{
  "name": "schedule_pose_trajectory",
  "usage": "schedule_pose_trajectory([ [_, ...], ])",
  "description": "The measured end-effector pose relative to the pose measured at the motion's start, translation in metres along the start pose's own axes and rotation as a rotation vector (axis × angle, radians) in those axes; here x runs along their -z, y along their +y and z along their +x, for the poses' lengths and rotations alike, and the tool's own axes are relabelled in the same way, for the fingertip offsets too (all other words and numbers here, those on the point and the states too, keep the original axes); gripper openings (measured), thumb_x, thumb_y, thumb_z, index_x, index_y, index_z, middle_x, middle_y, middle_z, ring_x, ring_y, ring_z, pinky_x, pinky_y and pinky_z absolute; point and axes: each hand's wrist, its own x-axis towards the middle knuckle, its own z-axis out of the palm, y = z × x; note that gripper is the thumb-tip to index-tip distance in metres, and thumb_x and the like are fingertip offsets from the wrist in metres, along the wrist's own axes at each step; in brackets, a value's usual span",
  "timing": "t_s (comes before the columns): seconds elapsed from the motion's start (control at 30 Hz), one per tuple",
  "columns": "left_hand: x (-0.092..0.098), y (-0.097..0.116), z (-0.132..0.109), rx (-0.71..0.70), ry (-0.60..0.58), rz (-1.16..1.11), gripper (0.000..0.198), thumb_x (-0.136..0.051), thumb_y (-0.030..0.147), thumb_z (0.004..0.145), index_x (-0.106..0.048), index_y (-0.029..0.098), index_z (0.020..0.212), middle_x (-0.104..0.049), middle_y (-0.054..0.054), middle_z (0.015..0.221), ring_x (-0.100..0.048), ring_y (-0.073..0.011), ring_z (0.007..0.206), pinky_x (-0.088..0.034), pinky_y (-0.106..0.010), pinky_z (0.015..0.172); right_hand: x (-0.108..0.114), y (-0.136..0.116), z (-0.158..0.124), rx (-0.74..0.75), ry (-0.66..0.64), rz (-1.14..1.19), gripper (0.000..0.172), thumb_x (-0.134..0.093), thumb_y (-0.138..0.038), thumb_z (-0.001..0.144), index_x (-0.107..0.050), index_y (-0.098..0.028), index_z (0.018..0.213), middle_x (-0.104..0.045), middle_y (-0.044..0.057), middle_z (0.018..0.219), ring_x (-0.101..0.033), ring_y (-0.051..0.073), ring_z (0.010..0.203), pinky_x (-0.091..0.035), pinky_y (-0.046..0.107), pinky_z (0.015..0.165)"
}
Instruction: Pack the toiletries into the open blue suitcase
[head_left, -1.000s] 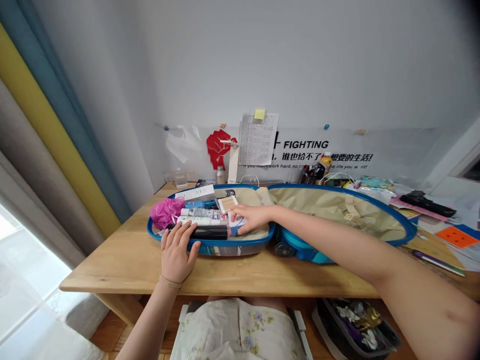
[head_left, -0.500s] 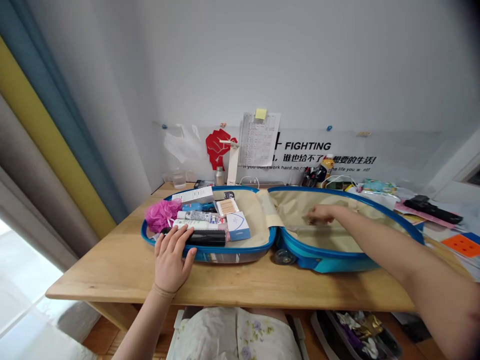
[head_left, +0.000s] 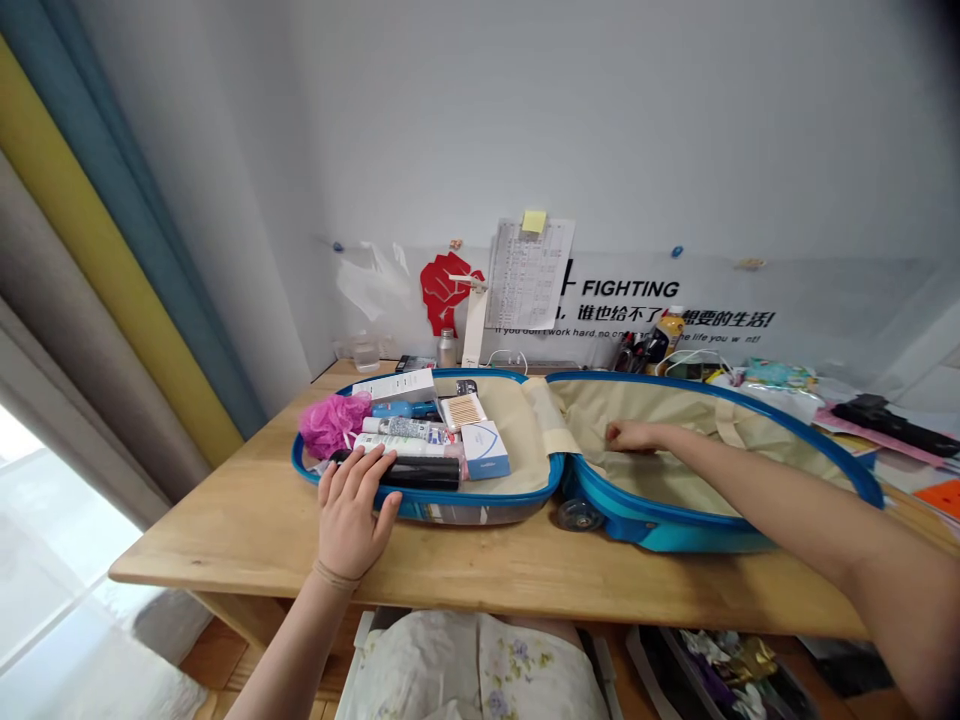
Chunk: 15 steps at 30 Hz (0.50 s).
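A blue suitcase (head_left: 679, 537) lies unfolded on the wooden table, its two halves side by side. My left hand (head_left: 352, 520) rests on the near rim of the left half, fingers spread over the end of a black cylinder (head_left: 424, 473). Around it are a pink bath puff (head_left: 334, 424), white tubes (head_left: 411, 430), a blue bottle (head_left: 401, 409), a pack of cotton swabs (head_left: 463, 411), a blue-and-white box (head_left: 486, 450) and a long white box (head_left: 395, 386). Inside the beige-lined right half, my right hand (head_left: 634, 437) has its fingers curled low; whatever they hold is hidden.
Behind the suitcase stand a white lamp (head_left: 474, 325), a small silver bottle (head_left: 446, 348) and a yellow-labelled bottle (head_left: 666, 338). Packets (head_left: 780, 376) and a black object (head_left: 892, 425) lie at right. A bin of crumpled wrappers (head_left: 720, 675) sits under the table.
My right hand has shifted slightly left within the right half, with its fingers more curled. My left hand stays at the rim. The whole view has shifted a little.
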Motion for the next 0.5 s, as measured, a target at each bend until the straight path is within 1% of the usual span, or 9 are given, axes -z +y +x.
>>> schedule_pose_trajectory([
  [0.03, 0.000, 0.000, 0.000, -0.002, 0.000, 0.001, 0.043, -0.043, 0.037, 0.093, -0.054, 0.021, 0.131, -0.062, -0.010, 0.130, -0.050, -0.0291, 0.126, -0.023, -0.044, 0.111, -0.002, -0.001, 0.000, 0.004, -0.060, -0.013, 0.037, -0.054, -0.041, 0.092, -0.059, -0.014, 0.118, -0.061, 0.006, 0.117, -0.061, 0.021, 0.103, -0.053, 0.040, 0.086],
  [0.1, 0.000, 0.000, 0.000, -0.003, -0.002, 0.003, 0.042, -0.043, 0.037, 0.093, -0.055, 0.021, 0.131, -0.062, -0.010, 0.130, -0.050, -0.0290, 0.126, -0.024, -0.044, 0.111, -0.006, -0.005, -0.001, -0.006, -0.230, -0.059, 0.037, -0.055, -0.041, 0.091, -0.060, -0.015, 0.116, -0.061, 0.006, 0.117, -0.061, 0.021, 0.102, -0.054, 0.039, 0.086],
  [0.17, 0.000, 0.000, 0.000, 0.000, -0.008, 0.004, 0.042, -0.043, 0.037, 0.094, -0.055, 0.021, 0.131, -0.062, -0.010, 0.130, -0.050, -0.0289, 0.126, -0.024, -0.044, 0.111, -0.008, -0.009, -0.003, 0.010, -0.306, -0.088, 0.035, -0.055, -0.041, 0.091, -0.060, -0.016, 0.115, -0.061, 0.006, 0.116, -0.061, 0.019, 0.100, -0.054, 0.038, 0.086],
  [0.23, 0.000, 0.001, 0.000, 0.001, -0.005, 0.006, 0.042, -0.042, 0.037, 0.094, -0.055, 0.021, 0.131, -0.062, -0.010, 0.130, -0.050, -0.0289, 0.126, -0.024, -0.044, 0.111, -0.007, -0.014, -0.006, 0.037, -0.327, -0.103, 0.033, -0.054, -0.041, 0.092, -0.061, -0.017, 0.113, -0.062, 0.006, 0.115, -0.061, 0.018, 0.098, -0.054, 0.037, 0.085],
  [0.27, 0.000, 0.001, 0.000, 0.000, 0.000, 0.005, 0.042, -0.043, 0.037, 0.093, -0.055, 0.021, 0.130, -0.062, -0.010, 0.130, -0.050, -0.0288, 0.126, -0.024, -0.044, 0.111, -0.004, -0.018, -0.007, 0.050, -0.323, -0.104, 0.031, -0.053, -0.041, 0.093, -0.061, -0.017, 0.111, -0.063, 0.005, 0.111, -0.062, 0.016, 0.095, -0.054, 0.035, 0.083],
  [0.33, 0.000, 0.002, 0.001, 0.003, 0.006, 0.001, 0.042, -0.043, 0.037, 0.093, -0.055, 0.022, 0.131, -0.062, -0.010, 0.129, -0.050, -0.0283, 0.125, -0.024, -0.044, 0.111, 0.006, -0.027, -0.006, 0.066, -0.285, -0.099, 0.025, -0.054, -0.037, 0.092, -0.064, -0.015, 0.098, -0.065, 0.003, 0.097, -0.062, 0.013, 0.084, -0.053, 0.030, 0.076],
  [0.4, 0.000, 0.002, 0.000, 0.013, -0.004, -0.007, 0.043, -0.043, 0.037, 0.093, -0.055, 0.023, 0.132, -0.062, -0.009, 0.130, -0.050, -0.0279, 0.126, -0.023, -0.043, 0.111, 0.022, -0.043, -0.003, 0.069, -0.208, -0.081, 0.014, -0.058, -0.026, 0.088, -0.064, -0.014, 0.082, -0.064, 0.002, 0.079, -0.059, 0.011, 0.070, -0.049, 0.025, 0.067],
  [0.43, 0.000, 0.001, 0.000, 0.020, -0.012, -0.011, 0.043, -0.043, 0.037, 0.093, -0.054, 0.023, 0.133, -0.062, -0.009, 0.131, -0.050, -0.0278, 0.127, -0.023, -0.043, 0.112, 0.032, -0.053, 0.000, 0.067, -0.162, -0.069, 0.011, -0.057, -0.019, 0.085, -0.063, -0.014, 0.078, -0.063, 0.001, 0.073, -0.057, 0.011, 0.065, -0.047, 0.024, 0.063],
  [0.5, 0.000, 0.001, 0.000, 0.030, -0.023, -0.017, 0.044, -0.043, 0.037, 0.093, -0.054, 0.024, 0.133, -0.061, -0.008, 0.132, -0.049, -0.0278, 0.127, -0.022, -0.043, 0.112, 0.051, -0.079, 0.004, 0.068, -0.080, -0.035, 0.011, -0.053, -0.012, 0.081, -0.063, -0.015, 0.081, -0.062, 0.001, 0.071, -0.054, 0.011, 0.062, -0.043, 0.023, 0.059],
])
